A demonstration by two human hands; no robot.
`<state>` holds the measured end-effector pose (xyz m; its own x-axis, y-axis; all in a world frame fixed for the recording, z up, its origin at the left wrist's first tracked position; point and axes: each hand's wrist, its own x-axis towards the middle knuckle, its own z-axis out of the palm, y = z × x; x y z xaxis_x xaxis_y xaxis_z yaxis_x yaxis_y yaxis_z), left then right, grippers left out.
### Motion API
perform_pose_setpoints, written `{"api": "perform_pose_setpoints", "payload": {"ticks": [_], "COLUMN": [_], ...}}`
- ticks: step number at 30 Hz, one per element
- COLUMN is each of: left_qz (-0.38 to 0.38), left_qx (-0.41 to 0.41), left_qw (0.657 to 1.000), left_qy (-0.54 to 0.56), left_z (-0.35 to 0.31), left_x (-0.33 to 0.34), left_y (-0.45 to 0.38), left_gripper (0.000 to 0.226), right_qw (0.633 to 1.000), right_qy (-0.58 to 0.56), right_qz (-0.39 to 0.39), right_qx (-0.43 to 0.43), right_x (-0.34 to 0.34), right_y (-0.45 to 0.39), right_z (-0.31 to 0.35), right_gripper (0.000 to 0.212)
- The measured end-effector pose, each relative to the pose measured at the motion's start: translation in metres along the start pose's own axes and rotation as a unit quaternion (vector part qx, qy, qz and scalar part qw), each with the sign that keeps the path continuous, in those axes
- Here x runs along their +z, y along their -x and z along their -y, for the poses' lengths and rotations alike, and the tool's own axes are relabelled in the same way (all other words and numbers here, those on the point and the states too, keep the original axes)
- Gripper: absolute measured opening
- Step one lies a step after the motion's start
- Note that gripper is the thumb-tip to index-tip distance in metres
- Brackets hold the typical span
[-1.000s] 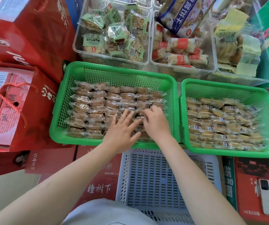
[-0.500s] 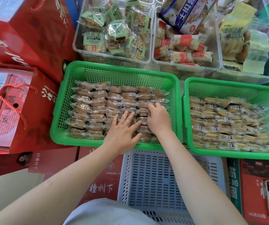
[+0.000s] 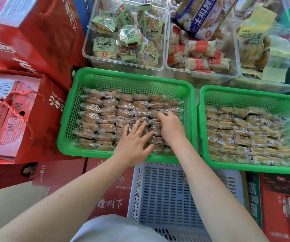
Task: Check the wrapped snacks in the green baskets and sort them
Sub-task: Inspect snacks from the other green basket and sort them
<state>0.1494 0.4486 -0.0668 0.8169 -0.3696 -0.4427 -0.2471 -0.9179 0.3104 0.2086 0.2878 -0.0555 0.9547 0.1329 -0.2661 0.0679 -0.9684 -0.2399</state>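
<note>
While both bare arms reach forward over a pale blue slotted plastic crate [image 3: 167, 194], the work sits in the left-hand green plastic mesh basket [image 3: 105, 79], which is packed with neat rows of small brown biscuits in clear crinkly wrappers [image 3: 105, 117]. The left hand [image 3: 134, 142] lies flat on the near rows, fingers straight and spread, pressing lightly and holding nothing. The right hand [image 3: 171, 127] reaches further in, knuckles up, fingers bent down onto a pack near the middle rows; whether it has actually pinched one I cannot tell from where I stand. A second green mesh basket [image 3: 245, 95] sits just beside the first on the right, filled with similar wrapped biscuits [image 3: 242, 135] stacked less tidily.

These packs look light and a bit slippery, the film soft and puffed, the biscuit inside stiff but likely to crack under a squeeze. I would take one by the crimped end seam, or across its short sides, with fingertips only, and lift it straight up so the neighbours do not slide.

Behind stand clear plastic tubs of green-labelled snacks [image 3: 123, 42] and red-labelled ones [image 3: 198, 55]; red cardboard gift boxes with rope handles [image 3: 15, 116] crowd the left.
</note>
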Motion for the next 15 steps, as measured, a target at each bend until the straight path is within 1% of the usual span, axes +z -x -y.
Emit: {"api": "perform_pose_setpoints", "payload": {"ticks": [3, 5, 7, 9, 10, 13, 15], "left_qz": [0.0, 0.001, 0.0, -0.002, -0.003, -0.013, -0.058], "left_qx": [0.001, 0.002, 0.003, 0.003, 0.004, 0.005, 0.001], "left_qw": [1.0, 1.0, 1.0, 1.0, 1.0, 1.0, 0.993], "left_qy": [0.0, -0.001, -0.003, -0.005, -0.005, 0.015, 0.1], "left_z": [0.0, 0.001, 0.001, 0.002, 0.002, 0.002, 0.0], "left_x": [0.0, 0.0, 0.0, 0.0, 0.0, -0.001, -0.006], "left_y": [0.0, 0.0, 0.0, 0.0, 0.0, 0.002, 0.01], "left_gripper": [0.062, 0.062, 0.061, 0.061, 0.061, 0.063, 0.068], "right_qw": [0.999, 0.994, 0.981, 0.962, 0.956, 0.948, 0.938], "right_qy": [-0.048, -0.1, -0.179, -0.261, -0.285, -0.311, -0.328], "right_qz": [0.013, 0.033, 0.054, 0.058, 0.042, -0.059, -0.108], "right_qx": [0.017, 0.03, 0.042, 0.057, 0.06, 0.036, 0.017], "right_x": [-0.005, -0.011, -0.021, -0.03, -0.034, -0.042, -0.05], "right_y": [0.002, 0.004, 0.003, 0.004, 0.006, 0.022, 0.039], "right_z": [-0.002, -0.006, -0.008, -0.008, -0.008, -0.005, 0.0], "right_gripper": [0.04, 0.027, 0.011, 0.007, 0.006, 0.005, 0.004]}}
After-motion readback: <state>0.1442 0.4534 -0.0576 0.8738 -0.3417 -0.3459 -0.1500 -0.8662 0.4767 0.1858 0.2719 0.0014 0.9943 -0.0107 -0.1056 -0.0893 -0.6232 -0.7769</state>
